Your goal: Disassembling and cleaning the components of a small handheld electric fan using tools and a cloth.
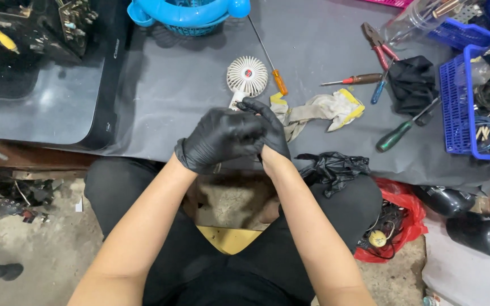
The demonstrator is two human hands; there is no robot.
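Black gloves cover both of our hands, which meet just over the near edge of the grey counter (199,79). Our left hand (220,137) is clenched around the fingers of our right hand (270,131), gripping the glove there; whether the right hand is closed on anything we cannot tell, since the left covers it. At twelve o'clock from the hands, just beyond the fingertips, lies a small white fan (246,75) with a round ribbed grille (its handle end points back toward us and is partly hidden by the gloves). An orange-handled screwdriver (271,62) lies at one o'clock, beside the fan, and a dirty white and yellow rag (321,109) sprawls at two o'clock. Farther out at two o'clock rest a brown-handled screwdriver (355,80), red-handled pliers (377,44) and a black cloth (412,84); a green-handled screwdriver (397,135) lies at three o'clock, near a blue basket (455,96). A crumpled black glove (333,169) rests on our right thigh.
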